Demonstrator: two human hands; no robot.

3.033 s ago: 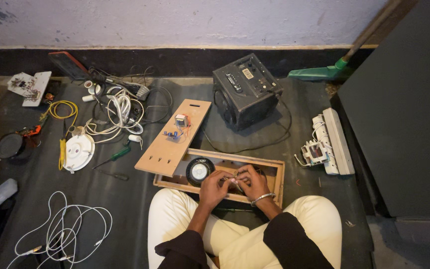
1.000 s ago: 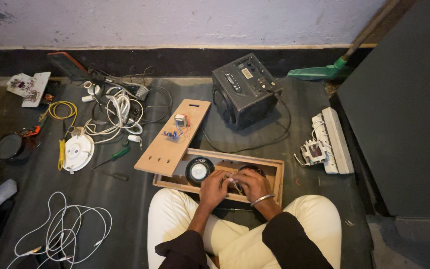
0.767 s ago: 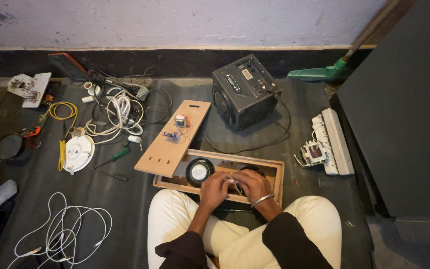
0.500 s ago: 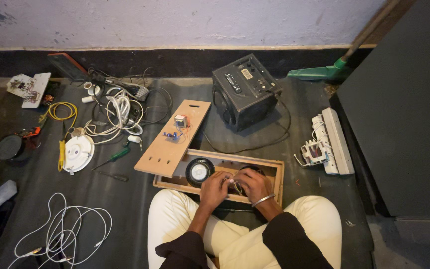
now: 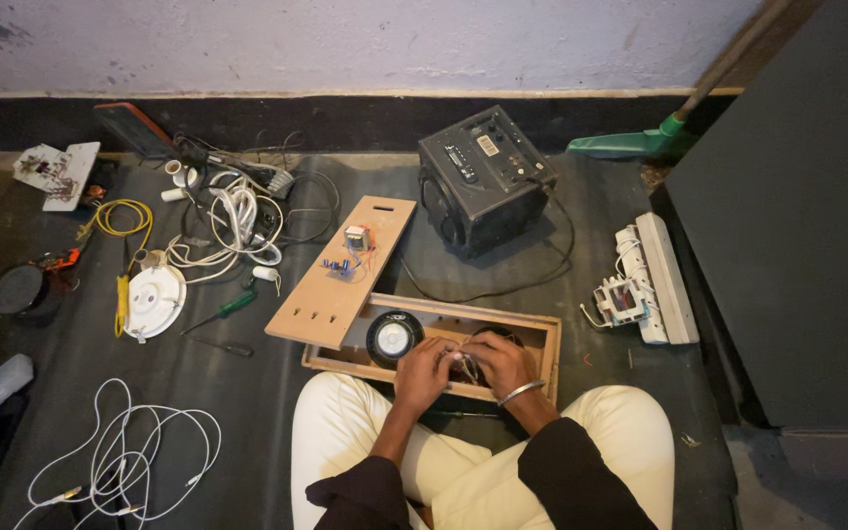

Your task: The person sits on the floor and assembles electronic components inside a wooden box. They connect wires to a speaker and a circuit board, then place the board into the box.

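A dark grey floor (image 5: 277,393) carries everything. On it lie an open wooden speaker box (image 5: 542,339), a brown board (image 5: 331,280) tilted against its left end, a black amplifier (image 5: 483,177) behind, a white power strip (image 5: 655,280) at the right, a heap of white cables (image 5: 233,221), a yellow wire (image 5: 120,216), a round white fitting (image 5: 154,294), a green-handled screwdriver (image 5: 226,309) and a looped white cord (image 5: 125,456).

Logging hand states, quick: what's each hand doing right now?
Left hand: closed, pinching thin wires.
Right hand: closed on the same wires.
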